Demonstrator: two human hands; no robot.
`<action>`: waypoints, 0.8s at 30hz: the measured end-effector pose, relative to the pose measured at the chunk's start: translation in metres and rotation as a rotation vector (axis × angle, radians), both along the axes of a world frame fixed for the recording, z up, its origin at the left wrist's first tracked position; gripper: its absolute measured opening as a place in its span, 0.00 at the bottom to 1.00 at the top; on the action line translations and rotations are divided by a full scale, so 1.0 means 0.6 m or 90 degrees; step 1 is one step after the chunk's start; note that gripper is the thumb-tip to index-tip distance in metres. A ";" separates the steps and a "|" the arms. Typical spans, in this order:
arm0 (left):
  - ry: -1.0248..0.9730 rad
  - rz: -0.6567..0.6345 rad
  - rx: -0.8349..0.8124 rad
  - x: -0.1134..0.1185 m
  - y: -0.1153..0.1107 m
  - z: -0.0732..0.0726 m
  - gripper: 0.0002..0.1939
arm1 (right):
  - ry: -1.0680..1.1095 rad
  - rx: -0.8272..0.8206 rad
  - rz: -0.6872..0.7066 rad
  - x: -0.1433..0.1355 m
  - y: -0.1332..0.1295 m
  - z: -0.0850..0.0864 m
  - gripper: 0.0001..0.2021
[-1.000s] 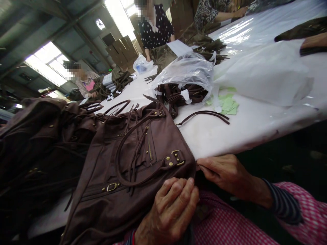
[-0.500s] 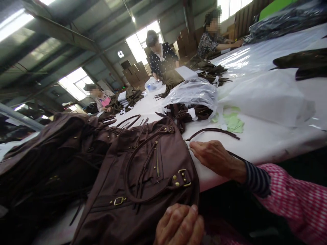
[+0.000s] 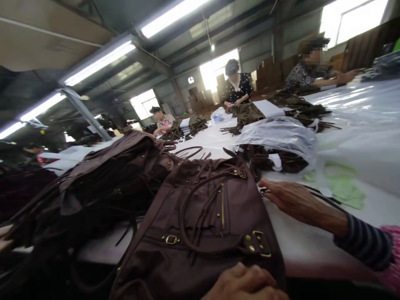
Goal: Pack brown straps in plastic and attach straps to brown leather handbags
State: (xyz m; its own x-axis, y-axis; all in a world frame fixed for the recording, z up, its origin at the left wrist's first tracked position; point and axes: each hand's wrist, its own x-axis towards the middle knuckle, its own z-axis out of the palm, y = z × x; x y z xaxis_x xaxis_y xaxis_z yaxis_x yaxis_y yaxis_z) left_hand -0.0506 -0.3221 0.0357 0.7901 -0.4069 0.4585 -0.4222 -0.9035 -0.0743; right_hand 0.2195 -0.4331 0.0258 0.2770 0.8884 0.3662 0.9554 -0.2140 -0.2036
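1. One brown handbag point(image 3: 206, 225) lies flat at the near edge of the white table point(image 3: 300, 241), its front up, with brass buckles, a zip and two looped handles showing.
2. A heap of more brown bags point(image 3: 103, 183) sits just left of it on the table; how many are in it cannot be counted.
3. The left hand point(image 3: 246, 287) rests on the handbag's near bottom edge, knuckles up; only its back shows, fingers lying together, and whether they pinch the leather cannot be told.
4. The right hand point(image 3: 290, 198) lies palm down on the table beside the handbag's right side, forearm stretched in from the right in a striped cuff point(image 3: 362, 246), fingers extended and close together, tips near the bag's upper right edge and touching a thin strap point(image 3: 325, 198).
5. One clear plastic bag point(image 3: 278, 135) covers a bundle of dark straps further back.
6. Green paper slips point(image 3: 343, 189) lie toward the right.
7. Three other people work along the far edge.
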 end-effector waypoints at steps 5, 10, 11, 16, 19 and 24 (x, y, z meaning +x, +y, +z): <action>0.125 0.165 0.016 0.011 0.085 0.076 0.20 | 0.058 0.120 0.052 0.040 0.003 -0.027 0.12; 0.144 0.232 -0.050 0.014 0.135 0.050 0.25 | 0.282 0.032 0.005 0.025 0.035 -0.061 0.22; 0.138 0.252 -0.063 0.004 0.150 0.052 0.26 | 0.319 0.035 -0.003 0.019 0.043 -0.065 0.23; 0.108 0.719 -0.085 -0.099 0.288 0.087 0.26 | 0.432 0.142 -0.022 0.011 0.084 -0.081 0.27; 0.178 0.905 -0.258 -0.148 0.356 0.084 0.28 | 0.485 0.185 0.055 0.026 0.117 -0.083 0.25; 0.110 0.794 -0.566 -0.107 0.397 0.039 0.18 | 0.414 0.251 0.033 0.090 0.192 -0.074 0.23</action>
